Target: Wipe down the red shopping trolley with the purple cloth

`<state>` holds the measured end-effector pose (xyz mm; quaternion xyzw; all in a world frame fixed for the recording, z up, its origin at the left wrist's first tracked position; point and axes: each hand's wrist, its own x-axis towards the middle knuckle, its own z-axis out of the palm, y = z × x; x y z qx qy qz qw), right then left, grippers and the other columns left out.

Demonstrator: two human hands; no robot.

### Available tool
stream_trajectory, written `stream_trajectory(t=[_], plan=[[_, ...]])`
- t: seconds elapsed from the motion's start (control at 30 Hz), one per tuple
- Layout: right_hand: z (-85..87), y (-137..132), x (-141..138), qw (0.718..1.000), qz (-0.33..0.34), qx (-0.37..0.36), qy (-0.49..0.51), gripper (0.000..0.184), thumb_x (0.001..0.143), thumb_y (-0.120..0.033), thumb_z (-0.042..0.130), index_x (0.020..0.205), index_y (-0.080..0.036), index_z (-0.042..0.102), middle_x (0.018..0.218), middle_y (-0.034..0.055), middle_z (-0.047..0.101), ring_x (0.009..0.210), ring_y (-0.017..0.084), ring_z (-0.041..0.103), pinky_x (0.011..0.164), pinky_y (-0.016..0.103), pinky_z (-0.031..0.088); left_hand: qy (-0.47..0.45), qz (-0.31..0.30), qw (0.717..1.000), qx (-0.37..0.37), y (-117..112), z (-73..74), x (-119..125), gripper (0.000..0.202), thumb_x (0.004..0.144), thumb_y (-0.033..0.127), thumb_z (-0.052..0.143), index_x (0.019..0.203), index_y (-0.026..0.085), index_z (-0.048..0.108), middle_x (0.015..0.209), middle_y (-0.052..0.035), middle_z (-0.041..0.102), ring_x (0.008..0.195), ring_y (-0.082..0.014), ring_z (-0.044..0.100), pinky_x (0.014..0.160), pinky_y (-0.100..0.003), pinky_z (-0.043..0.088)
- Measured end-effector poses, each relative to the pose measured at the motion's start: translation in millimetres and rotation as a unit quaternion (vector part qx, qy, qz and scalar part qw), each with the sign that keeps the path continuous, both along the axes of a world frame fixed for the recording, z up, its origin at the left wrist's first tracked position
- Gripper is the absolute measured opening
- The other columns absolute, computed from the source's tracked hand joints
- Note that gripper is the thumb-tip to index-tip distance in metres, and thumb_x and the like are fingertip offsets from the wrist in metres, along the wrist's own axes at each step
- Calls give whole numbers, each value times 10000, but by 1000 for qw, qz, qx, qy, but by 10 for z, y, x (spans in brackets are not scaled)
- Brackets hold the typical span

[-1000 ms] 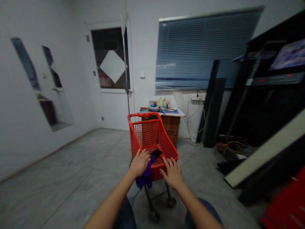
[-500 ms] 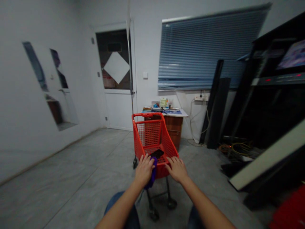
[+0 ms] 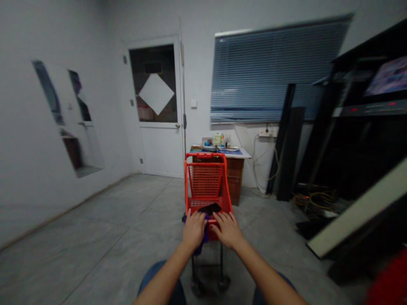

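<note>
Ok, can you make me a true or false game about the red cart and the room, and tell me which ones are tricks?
1. The left hand and the right hand are at the near edge of the red cart. True.
2. No cloth shows near the left hand. False: a purple cloth is partly under it.
3. A dark flat thing lies inside the cart. True.
4. The shape on the door is round. False: it is a white diamond.
5. The window blinds are down. True.
</note>
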<state>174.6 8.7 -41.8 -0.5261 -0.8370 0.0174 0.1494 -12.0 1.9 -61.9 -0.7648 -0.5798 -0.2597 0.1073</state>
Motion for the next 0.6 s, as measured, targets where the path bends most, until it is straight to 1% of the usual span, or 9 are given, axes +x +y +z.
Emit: stream_trajectory(t=[0.07, 0.13, 0.2, 0.27, 0.33, 0.4, 0.47, 0.53, 0.6], plan=[[1, 16, 60, 1000, -6, -3, 0, 609, 979, -532, 313, 1464, -182, 428, 1477, 102, 478, 1379, 241, 385, 1179, 421, 154, 8, -15, 1000, 2, 21, 37, -133, 292, 994, 314, 400, 1191, 237, 602, 1200, -58, 681, 1263, -262, 530, 1178, -572, 219], [-12, 11, 78, 1000, -6, -2, 7, 612, 976, -524, 328, 1461, -165, 432, 1474, 104, 481, 1370, 239, 399, 1181, 413, 168, 16, -14, 1000, 9, 33, 50, -270, 298, 996, 332, 401, 1194, 241, 604, 1218, -54, 676, 1330, -274, 471, 1184, -582, 197], [-32, -9, 44, 1000, -2, 0, 19, 612, 969, -525, 349, 1451, -161, 447, 1461, 98, 497, 1355, 244, 415, 1182, 412, 178, 15, -1, 1000, 14, 31, 26, -308, 300, 1000, 311, 385, 1179, 230, 611, 1202, -59, 680, 1340, -274, 461, 1184, -576, 206], [-47, -35, -23, 1000, -1, -3, 30, 612, 963, -527, 368, 1448, -163, 452, 1460, 89, 500, 1352, 249, 417, 1183, 420, 186, 7, 14, 1000, 18, 21, -23, -198, 304, 999, 286, 372, 1168, 217, 614, 1183, -70, 683, 1302, -272, 498, 1173, -565, 242], [-50, -54, -81, 999, 1, -7, 35, 606, 961, -521, 373, 1451, -171, 447, 1466, 80, 494, 1356, 246, 412, 1186, 425, 188, 0, 25, 1000, 17, 12, -68, 10, 302, 993, 269, 375, 1172, 202, 610, 1198, -87, 674, 1258, -271, 534, 1163, -557, 271], [-40, -59, -97, 999, 3, -10, 36, 595, 967, -510, 362, 1454, -177, 443, 1472, 74, 488, 1360, 237, 411, 1189, 421, 186, 0, 16, 1000, 9, 15, -78, 201, 294, 987, 258, 390, 1181, 197, 602, 1206, -93, 670, 1237, -265, 551, 1165, -550, 273], [-21, -52, -64, 999, 4, -14, 35, 594, 975, -509, 340, 1456, -174, 440, 1472, 79, 487, 1363, 230, 411, 1190, 411, 190, 9, -7, 1000, 2, 31, -49, 259, 284, 984, 255, 397, 1174, 208, 603, 1188, -83, 681, 1240, -258, 551, 1176, -552, 252], [1, -39, -5, 999, 6, -19, 31, 600, 981, -511, 317, 1458, -168, 437, 1470, 89, 488, 1365, 226, 412, 1186, 403, 202, 21, -25, 999, 0, 54, -2, 140, 275, 985, 267, 400, 1148, 226, 616, 1176, -67, 692, 1264, -256, 536, 1184, -561, 229], [19, -30, 42, 999, 8, -22, 27, 604, 982, -511, 310, 1465, -167, 427, 1473, 95, 484, 1369, 224, 411, 1185, 403, 208, 31, -25, 999, 4, 68, 34, -99, 276, 985, 277, 401, 1140, 237, 626, 1200, -61, 689, 1306, -262, 503, 1186, -572, 212]])
